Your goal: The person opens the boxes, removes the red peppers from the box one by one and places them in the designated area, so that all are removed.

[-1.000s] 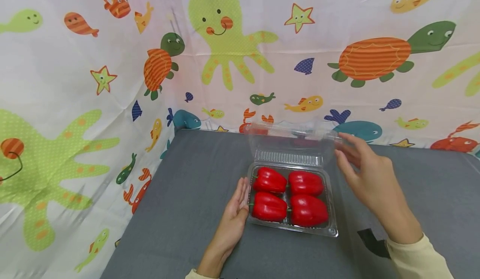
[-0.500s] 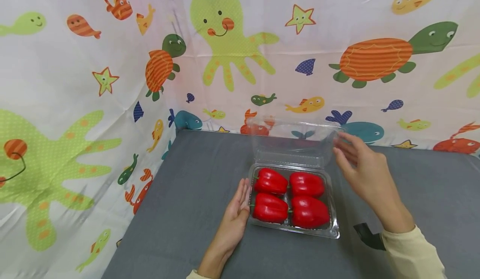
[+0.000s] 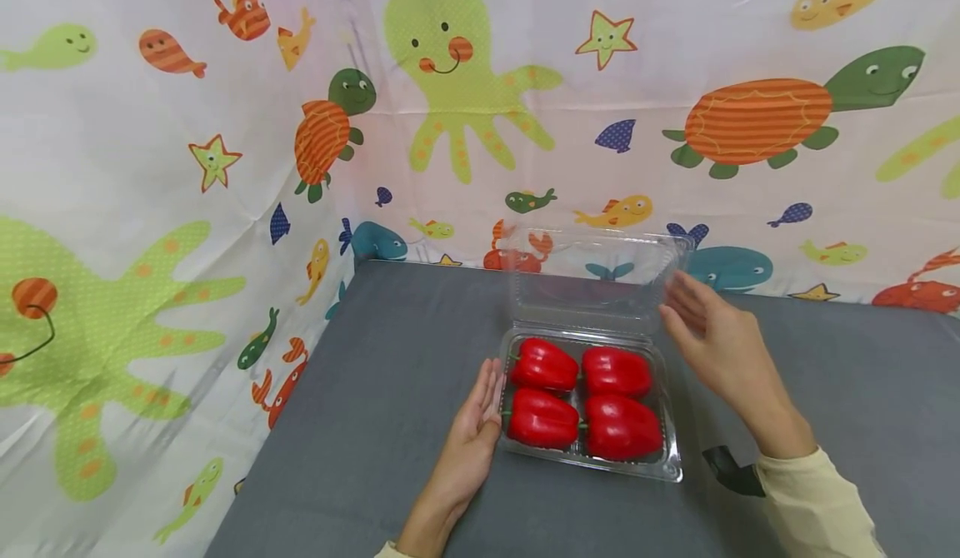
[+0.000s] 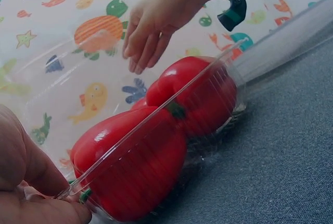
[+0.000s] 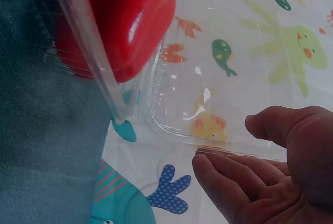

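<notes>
Largest first: the fish-print cloth (image 3: 525,50) can be ignored, being only a backdrop. The grey tabletop (image 3: 397,366) is usable as the support; the clear container (image 3: 671,467) is best kept flat on it while the lid is handled, which looks to be the step in hand. The container is set near the tabletop's back edge, with its lid (image 3: 588,287) raised at the rear hinge (image 3: 581,330). Lid should be swung about that hinge line only, slow and even; thin plastic is likely to be twisted if pushed from one corner. The right hand (image 3: 723,346) is placed at the lid's right edge, fingers extended, nothing gripped; actual contact can't be confirmed. The left hand (image 3: 467,441) is set at the container's left side, near corner apparently pinched between thumb and finger. That hold should be kept light, so the wall isn't bowed. Four red peppers (image 3: 625,429) are laid inside on their sides, two by two. Each green stem (image 4: 177,109) should be kept inside the rim, or the lid's seat could be fouled.
</notes>
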`<state>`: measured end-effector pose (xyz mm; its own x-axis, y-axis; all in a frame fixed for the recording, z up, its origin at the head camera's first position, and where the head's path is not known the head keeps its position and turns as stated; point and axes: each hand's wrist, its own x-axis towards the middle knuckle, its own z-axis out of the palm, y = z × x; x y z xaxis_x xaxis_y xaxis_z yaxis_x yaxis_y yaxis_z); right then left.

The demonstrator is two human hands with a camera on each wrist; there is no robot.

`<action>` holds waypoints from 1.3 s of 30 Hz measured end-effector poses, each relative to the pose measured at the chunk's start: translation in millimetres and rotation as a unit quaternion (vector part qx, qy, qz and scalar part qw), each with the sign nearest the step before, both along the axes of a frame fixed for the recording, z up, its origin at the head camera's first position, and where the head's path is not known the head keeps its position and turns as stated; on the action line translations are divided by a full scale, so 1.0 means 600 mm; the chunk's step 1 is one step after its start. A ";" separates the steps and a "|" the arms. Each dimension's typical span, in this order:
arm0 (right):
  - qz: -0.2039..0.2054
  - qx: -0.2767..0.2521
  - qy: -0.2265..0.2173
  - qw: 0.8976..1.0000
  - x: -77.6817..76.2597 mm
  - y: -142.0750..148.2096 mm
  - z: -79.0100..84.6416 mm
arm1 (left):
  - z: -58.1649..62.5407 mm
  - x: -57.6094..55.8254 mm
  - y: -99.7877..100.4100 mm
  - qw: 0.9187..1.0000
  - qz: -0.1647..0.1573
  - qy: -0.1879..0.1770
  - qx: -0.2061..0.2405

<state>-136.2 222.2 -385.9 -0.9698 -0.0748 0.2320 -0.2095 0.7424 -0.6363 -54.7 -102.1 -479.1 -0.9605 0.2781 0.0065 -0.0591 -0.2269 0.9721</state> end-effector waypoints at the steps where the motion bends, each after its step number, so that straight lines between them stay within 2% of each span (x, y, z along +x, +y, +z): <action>1: 0.001 0.001 -0.008 1.000 -0.001 0.000 -0.002 | 0.000 0.000 0.000 1.000 0.000 0.000 0.001; 39: 0.032 0.034 -0.096 0.994 -0.034 0.003 -0.050 | 0.000 0.001 0.001 1.000 0.002 0.003 0.002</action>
<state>-156.8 223.8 -415.7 -0.9886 -0.1461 0.0349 -0.1363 0.7750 -0.6171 -53.9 -101.3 -478.9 -0.9614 0.2749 0.0140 -0.0517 -0.2301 0.9718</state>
